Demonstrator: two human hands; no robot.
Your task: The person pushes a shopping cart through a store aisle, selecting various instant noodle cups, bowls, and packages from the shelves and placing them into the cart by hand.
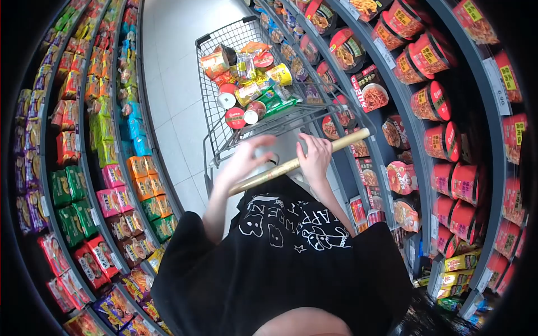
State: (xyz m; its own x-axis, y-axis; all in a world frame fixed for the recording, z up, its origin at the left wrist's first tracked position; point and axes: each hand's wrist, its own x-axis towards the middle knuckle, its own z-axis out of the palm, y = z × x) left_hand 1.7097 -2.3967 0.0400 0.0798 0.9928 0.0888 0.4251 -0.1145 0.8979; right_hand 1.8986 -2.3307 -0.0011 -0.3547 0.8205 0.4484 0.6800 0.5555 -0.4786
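A shopping cart of dark wire stands ahead, with cups, cans and bright packets in its basket. Its gold handle bar runs slantwise in front of my body. My right hand rests on the right part of the bar, fingers wrapped over it. Above the bar's left part is my left hand, fingers apart and slightly blurred, holding nothing. Inside the basket, a green packet lies near a red-and-white can and a yellow tub.
Shelves of packaged noodles curve along the left side. On the right, shelves hold red noodle bowls and boxes, close beside the cart. A tiled floor shows between the left shelves and the cart.
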